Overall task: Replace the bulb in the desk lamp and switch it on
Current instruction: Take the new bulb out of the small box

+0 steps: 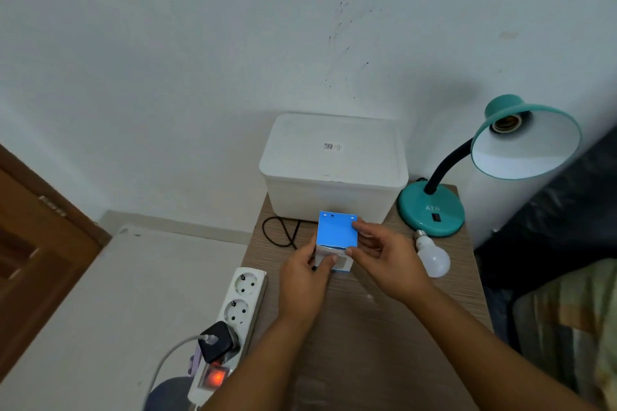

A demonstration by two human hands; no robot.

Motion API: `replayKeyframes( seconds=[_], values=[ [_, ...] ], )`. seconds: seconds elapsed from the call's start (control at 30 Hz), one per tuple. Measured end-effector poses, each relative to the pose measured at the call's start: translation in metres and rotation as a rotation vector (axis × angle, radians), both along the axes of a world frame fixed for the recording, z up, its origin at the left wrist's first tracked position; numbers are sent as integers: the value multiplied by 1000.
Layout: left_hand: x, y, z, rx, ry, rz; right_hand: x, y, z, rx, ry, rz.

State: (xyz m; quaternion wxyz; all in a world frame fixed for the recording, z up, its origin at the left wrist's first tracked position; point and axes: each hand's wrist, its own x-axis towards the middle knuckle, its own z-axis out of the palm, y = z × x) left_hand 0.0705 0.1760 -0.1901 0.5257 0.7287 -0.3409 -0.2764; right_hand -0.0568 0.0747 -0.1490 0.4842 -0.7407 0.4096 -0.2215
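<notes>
Head view: both hands (302,280) on box (337,233).

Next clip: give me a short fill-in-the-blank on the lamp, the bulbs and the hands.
1. The teal desk lamp has an ____ socket.
2. Both hands, left hand and right hand, hold a small ____ bulb box.
3. The loose white bulb lies on the table beside the lamp's ____.

Missing words: empty; blue; base
</notes>
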Motion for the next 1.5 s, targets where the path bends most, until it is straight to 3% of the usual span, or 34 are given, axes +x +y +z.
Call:
replayKeyframes(
  seconds=[0.27,0.83,1.07,1.5],
  values=[
    [2,-1,0,20,-58,-10,6,-5,10,-100,97,-9],
    [2,1,-6,24,-105,-73,7,-16,20,-98,204,20],
    [2,1,-2,22,-122,-77,8,-19,21,-262,329,77],
    [-2,0,10,-24,-8,-41,10,-4,17,-391,514,227]
  ],
)
